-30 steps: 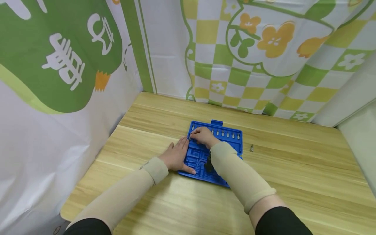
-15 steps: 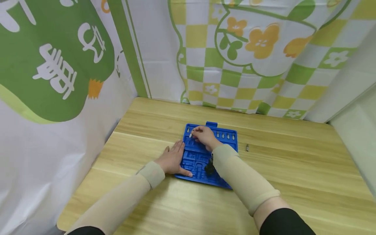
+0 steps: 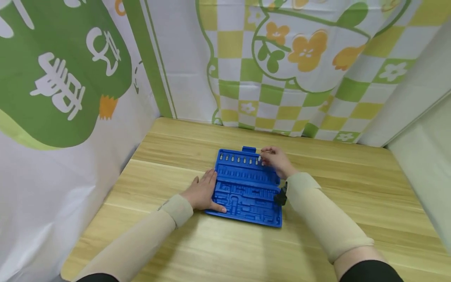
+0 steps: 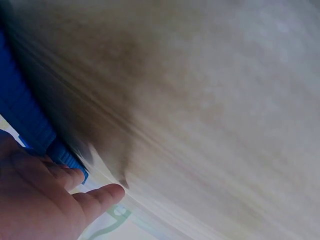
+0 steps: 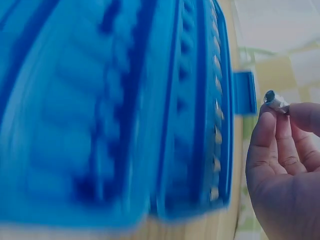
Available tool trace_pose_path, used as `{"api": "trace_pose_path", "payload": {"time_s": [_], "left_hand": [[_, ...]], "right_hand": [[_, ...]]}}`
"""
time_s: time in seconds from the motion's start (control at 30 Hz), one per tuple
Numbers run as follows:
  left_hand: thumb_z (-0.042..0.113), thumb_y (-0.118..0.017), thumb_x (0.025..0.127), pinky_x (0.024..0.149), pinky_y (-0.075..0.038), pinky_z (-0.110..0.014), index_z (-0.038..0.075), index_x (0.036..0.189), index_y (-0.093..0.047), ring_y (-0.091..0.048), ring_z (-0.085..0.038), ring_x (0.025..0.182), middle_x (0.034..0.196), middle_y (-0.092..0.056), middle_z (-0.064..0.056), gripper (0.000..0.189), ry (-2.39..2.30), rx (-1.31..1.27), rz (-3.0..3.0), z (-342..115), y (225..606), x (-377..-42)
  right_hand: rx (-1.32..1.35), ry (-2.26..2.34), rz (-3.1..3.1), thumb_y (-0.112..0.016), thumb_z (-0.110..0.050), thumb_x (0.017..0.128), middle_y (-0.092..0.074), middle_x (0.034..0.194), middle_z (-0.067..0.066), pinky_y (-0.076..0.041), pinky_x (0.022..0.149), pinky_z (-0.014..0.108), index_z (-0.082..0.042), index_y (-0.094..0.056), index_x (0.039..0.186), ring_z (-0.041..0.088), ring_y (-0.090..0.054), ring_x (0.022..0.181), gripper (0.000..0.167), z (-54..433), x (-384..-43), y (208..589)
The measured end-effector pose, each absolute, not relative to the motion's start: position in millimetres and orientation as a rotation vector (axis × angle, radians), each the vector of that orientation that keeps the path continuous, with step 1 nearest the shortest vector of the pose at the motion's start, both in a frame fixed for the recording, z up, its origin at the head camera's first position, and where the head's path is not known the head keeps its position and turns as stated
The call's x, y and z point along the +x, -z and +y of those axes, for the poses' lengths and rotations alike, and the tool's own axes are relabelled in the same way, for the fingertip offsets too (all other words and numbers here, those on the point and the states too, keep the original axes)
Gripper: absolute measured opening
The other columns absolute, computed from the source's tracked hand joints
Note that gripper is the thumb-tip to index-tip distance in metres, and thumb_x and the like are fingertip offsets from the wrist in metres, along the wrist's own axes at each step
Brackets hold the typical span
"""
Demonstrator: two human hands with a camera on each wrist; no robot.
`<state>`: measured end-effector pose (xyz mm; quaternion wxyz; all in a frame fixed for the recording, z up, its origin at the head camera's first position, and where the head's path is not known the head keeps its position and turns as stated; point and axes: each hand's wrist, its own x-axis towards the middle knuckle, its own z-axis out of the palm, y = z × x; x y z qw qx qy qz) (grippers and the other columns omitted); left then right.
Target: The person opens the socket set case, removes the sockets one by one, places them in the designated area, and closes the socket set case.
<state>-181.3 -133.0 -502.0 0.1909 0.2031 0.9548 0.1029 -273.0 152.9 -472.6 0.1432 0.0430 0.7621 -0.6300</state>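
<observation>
An open blue plastic case (image 3: 243, 184) with moulded recesses lies on the wooden table. Along its far side runs a row of small metal sockets (image 3: 233, 158). My left hand (image 3: 199, 194) rests against the case's left edge, fingers extended, with the thumb at the near left corner. In the left wrist view the fingers of this hand (image 4: 45, 195) lie alongside the blue wall. Over the far right corner, my right hand (image 3: 278, 160) pinches a small metal socket (image 5: 276, 101) between thumb and fingers. Its hollow end faces away from the thumb in the right wrist view.
A blue latch tab (image 3: 249, 149) sticks out from the case's far edge. Printed cloth (image 3: 267, 98) hangs behind the wooden table (image 3: 176, 156) and along its left side. A black device (image 3: 280, 196) on the right wrist overlaps the case's right edge.
My right hand has moved from the case's left side to its far right corner, uncovering the row of sockets. The loose piece right of the case no longer shows. My left hand stays put.
</observation>
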Motion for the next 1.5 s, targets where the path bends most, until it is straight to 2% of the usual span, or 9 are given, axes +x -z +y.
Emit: {"api": "trace_pose_path", "payload": {"time_s": [0.33,0.47,0.63,0.77,1.2,1.5], "left_hand": [[0.079,-0.074,0.075,0.122,-0.015,-0.061,-0.003,0.164,-0.005,-0.003,-0.033,0.158,0.171,-0.002,-0.02,0.139,-0.311,0.561,2.69,-133.8,506.2,-182.0],[0.079,-0.074,0.075,0.122,-0.015,-0.062,-0.003,0.164,-0.004,-0.003,-0.033,0.158,0.171,-0.002,-0.02,0.139,-0.318,0.562,2.682,-133.0,507.1,-182.5],[0.079,-0.074,0.075,0.121,-0.015,-0.063,-0.004,0.164,-0.006,-0.004,-0.034,0.157,0.171,-0.002,-0.02,0.139,-0.328,0.574,2.68,-132.8,507.7,-182.2],[0.08,-0.073,0.075,0.121,-0.015,-0.062,-0.004,0.163,-0.004,-0.003,-0.034,0.157,0.171,-0.001,-0.02,0.14,-0.323,0.573,2.674,-133.6,508.7,-182.5],[0.08,-0.072,0.075,0.121,-0.017,-0.063,-0.004,0.163,-0.003,-0.004,-0.034,0.157,0.171,-0.001,-0.022,0.14,-0.302,0.591,2.676,-132.1,505.4,-183.4],[0.08,-0.071,0.076,0.121,-0.016,-0.062,-0.004,0.163,-0.002,-0.003,-0.034,0.157,0.171,0.0,-0.021,0.14,-0.299,0.578,2.67,-132.9,505.3,-183.6]], "right_hand": [[0.122,1.785,2.268,-0.052,-0.009,0.108,-0.057,0.112,0.011,-0.056,0.084,0.025,0.015,-0.042,0.144,0.007,-0.06,0.088,0.045,209.7,-267.5,464.2],[0.127,1.738,2.315,-0.05,-0.008,0.108,-0.058,0.113,0.011,-0.056,0.084,0.024,0.017,-0.042,0.142,0.003,-0.061,0.086,0.043,232.1,-263.3,467.6],[0.119,1.656,2.345,-0.048,-0.004,0.108,-0.057,0.119,0.018,-0.055,0.083,0.02,0.021,-0.042,0.138,0.0,-0.061,0.085,0.039,255.7,-256.5,473.2],[0.125,1.574,2.366,-0.05,0.0,0.106,-0.06,0.115,0.02,-0.055,0.078,0.019,0.024,-0.045,0.132,0.001,-0.06,0.082,0.036,268.8,-253.8,478.7],[0.208,1.341,2.427,-0.056,0.001,0.102,-0.064,0.108,0.018,-0.056,0.071,0.02,0.021,-0.055,0.123,0.003,-0.061,0.077,0.029,272.7,-247.7,484.3],[0.168,1.169,2.503,-0.059,-0.003,0.101,-0.067,0.103,0.019,-0.055,0.069,0.022,0.017,-0.06,0.116,0.008,-0.062,0.076,0.026,267.3,-247.0,484.2]]}}
